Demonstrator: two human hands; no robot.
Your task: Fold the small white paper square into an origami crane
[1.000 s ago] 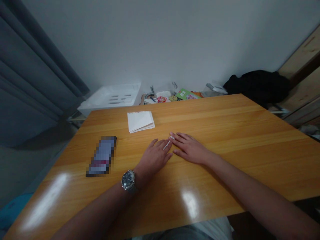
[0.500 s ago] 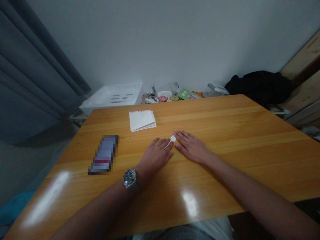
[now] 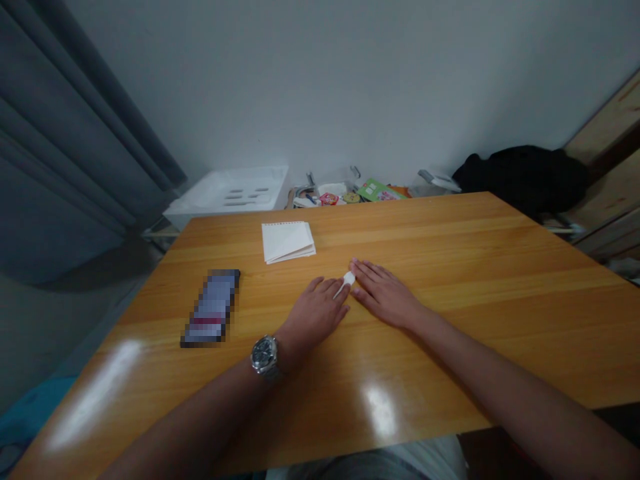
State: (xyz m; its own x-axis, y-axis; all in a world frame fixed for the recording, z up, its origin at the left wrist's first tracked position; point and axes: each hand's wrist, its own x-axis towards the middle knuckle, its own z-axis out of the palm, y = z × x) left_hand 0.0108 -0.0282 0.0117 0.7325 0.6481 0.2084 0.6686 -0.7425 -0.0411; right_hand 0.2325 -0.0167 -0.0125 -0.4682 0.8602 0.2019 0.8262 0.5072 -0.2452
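Observation:
A small piece of white paper (image 3: pixel 349 278) lies on the wooden table (image 3: pixel 450 267), mostly covered by my fingers. My left hand (image 3: pixel 320 308), with a metal watch (image 3: pixel 264 354) on its wrist, rests palm down over the paper's near-left part, fingers stretched out. My right hand (image 3: pixel 383 291) lies flat at the paper's right end, its fingertips at the edge of it. Both hands press down with fingers extended; neither grasps anything. How the covered part of the paper is shaped cannot be seen.
A stack of white notebook sheets (image 3: pixel 289 241) lies farther back, left of centre. On the left is a phone (image 3: pixel 213 308) with a blurred screen. Behind the table are a white tray (image 3: pixel 230 190), a green packet (image 3: pixel 377 191) among small items, and a black cloth (image 3: pixel 523 177).
The view has shifted slightly, so everything sits a little farther right. Both hands stay flat on the paper, with the left fingers moved very little.

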